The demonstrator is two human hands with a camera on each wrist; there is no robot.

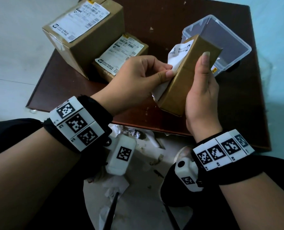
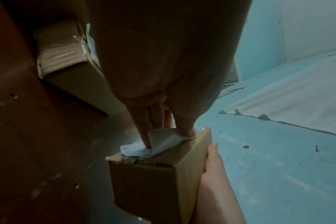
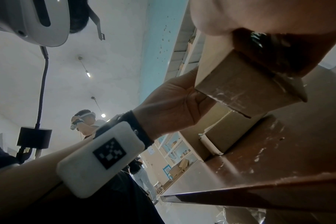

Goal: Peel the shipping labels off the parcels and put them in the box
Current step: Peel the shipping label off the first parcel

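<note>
Cardboard parcel (image 1: pixel 187 75) sits gripped in my right hand (image 1: pixel 202 100), above the surface (image 1: pixel 68 83); my left hand (image 1: pixel 134 80) pinches its half-peeled label (image 1: pixel 176 55), near the clear box (image 1: pixel 229 40).

- Large parcel (image 1: pixel 86 35), upper left of head view: white shipping label (image 1: pixel 80 19) with barcodes, a QR code and rows of small print; print too blurred to read, only stray digits like "72" at its right edge.
- Small parcel (image 1: pixel 121 58), centre: label (image 1: pixel 119 54) with barcode row, digits roughly "23 10"; rest illegible.
- Held parcel (image 1: pixel 187 77), centre right: half-peeled label (image 1: pixel 179 53) shows a logo and dark characters, upside down, unreadable.
- Wristbands (image 1: pixel 76 120), lower frame: black-and-white square fiducial markers, no legible text.
- Wrist views: nothing legible.
</note>
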